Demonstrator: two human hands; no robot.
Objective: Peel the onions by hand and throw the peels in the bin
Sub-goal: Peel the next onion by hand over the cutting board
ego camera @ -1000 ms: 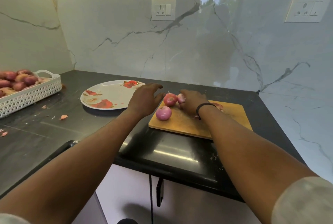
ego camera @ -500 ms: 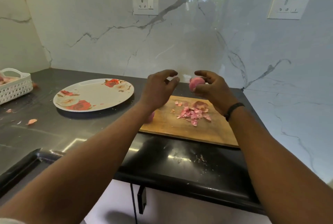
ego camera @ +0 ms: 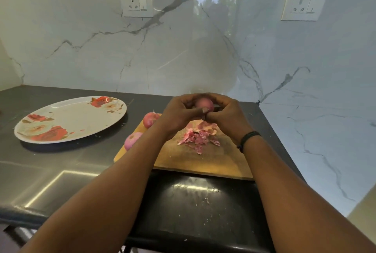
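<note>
Grip: you are holding one small pink onion (ego camera: 204,104) between both hands, raised above the far edge of the chopping board (ego camera: 213,161).
Left hand (ego camera: 179,113): you are curling its fingers round the onion's left side, with the thumb lying across the front.
Right hand (ego camera: 225,113): you are cupping the onion's right side, with the thumb tip meeting the left thumb just under the bulb; a dark band is sitting on this wrist.
Onion surface: smooth, rounded, pale pink where it is showing between your fingers.
Peels (ego camera: 198,135): a loose heap of thin, papery pink and tan flakes is lying on the board below your hands.
Other onions: a reddish one (ego camera: 150,119) and a paler, glossy one (ego camera: 133,140) are sitting at the board's left edge, partly behind your left forearm.
Board: flat, rectangular, light wood, worn in the middle.
Counter (ego camera: 61,171): dark polished stone, which is reflecting light, with fine crumbs near its front edge.
Plate (ego camera: 71,118): round, white, printed with red flowers, lying left of the board.
Wall (ego camera: 183,49): glossy white marble with grey veins.
</note>
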